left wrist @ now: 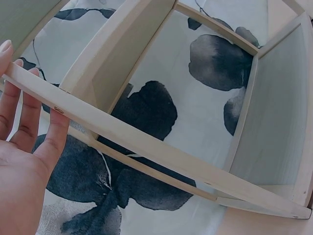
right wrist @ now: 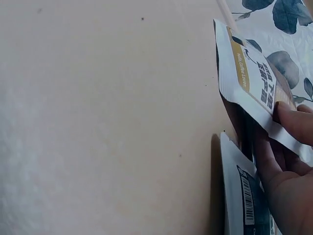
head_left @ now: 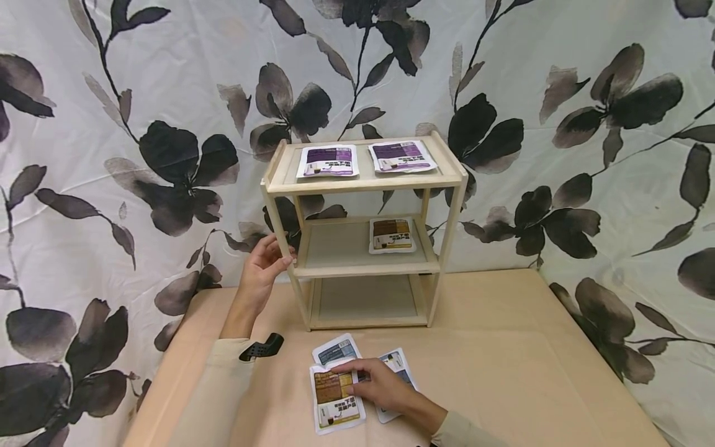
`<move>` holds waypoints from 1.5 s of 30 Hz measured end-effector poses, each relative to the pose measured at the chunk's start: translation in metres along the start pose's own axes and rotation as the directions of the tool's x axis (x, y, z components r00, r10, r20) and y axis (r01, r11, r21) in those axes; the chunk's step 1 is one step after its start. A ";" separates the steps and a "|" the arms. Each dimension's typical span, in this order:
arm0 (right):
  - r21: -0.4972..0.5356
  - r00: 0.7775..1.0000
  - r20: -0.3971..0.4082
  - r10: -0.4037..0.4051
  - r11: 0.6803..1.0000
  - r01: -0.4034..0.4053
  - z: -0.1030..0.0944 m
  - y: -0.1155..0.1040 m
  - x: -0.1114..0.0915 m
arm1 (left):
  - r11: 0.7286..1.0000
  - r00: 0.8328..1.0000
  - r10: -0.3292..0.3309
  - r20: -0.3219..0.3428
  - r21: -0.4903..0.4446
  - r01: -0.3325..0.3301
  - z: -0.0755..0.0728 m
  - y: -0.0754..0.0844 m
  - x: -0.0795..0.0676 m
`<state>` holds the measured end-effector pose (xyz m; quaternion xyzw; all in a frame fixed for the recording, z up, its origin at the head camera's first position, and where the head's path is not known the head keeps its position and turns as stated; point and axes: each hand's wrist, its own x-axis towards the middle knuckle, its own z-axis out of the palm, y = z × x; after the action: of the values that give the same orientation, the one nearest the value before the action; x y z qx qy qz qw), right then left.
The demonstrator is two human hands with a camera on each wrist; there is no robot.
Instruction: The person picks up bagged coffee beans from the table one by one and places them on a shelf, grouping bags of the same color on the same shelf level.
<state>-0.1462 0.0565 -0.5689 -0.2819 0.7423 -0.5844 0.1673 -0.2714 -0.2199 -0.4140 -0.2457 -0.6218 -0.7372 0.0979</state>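
My right hand (head_left: 385,388) pinches a brown-and-white coffee sachet (head_left: 337,410) by its edge, thumb on the printed face. The right wrist view shows this sachet (right wrist: 249,83) tilted up, with the fingers under it. Two blue-and-white sachets, one at the back left (head_left: 337,349) and one at the right (head_left: 399,366), lie partly hidden beneath the hand and held sachet. My left hand (head_left: 261,273) holds the left front post of a small wooden three-tier shelf (head_left: 365,271). In the left wrist view, thumb and fingers lie on opposite sides of the post (left wrist: 132,139).
Two purple sachets, a left one (head_left: 328,161) and a right one (head_left: 402,156), lie on the top tier. A brown sachet (head_left: 392,236) sits on the middle tier's right side. The shelf stands toward the back of the beige table (head_left: 530,372), before a floral curtain (head_left: 558,186).
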 end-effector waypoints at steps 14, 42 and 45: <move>-0.015 1.000 -0.001 -0.008 1.000 0.008 -0.004 -0.007 0.000 | 1.000 1.000 0.002 0.003 0.006 -0.002 0.001 0.001 -0.001; 0.336 0.999 0.025 0.047 0.940 -0.052 -0.043 -0.033 0.006 | 1.000 1.000 0.005 -0.004 0.002 -0.005 0.000 0.000 0.000; 0.306 0.999 0.017 0.040 0.951 -0.043 -0.049 -0.039 0.007 | 1.000 1.000 0.007 -0.005 -0.015 -0.007 0.000 0.000 0.000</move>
<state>-0.1710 0.0840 -0.5181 -0.2402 0.6476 -0.6872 0.2251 -0.2713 -0.2200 -0.4139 -0.2467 -0.6151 -0.7421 0.1003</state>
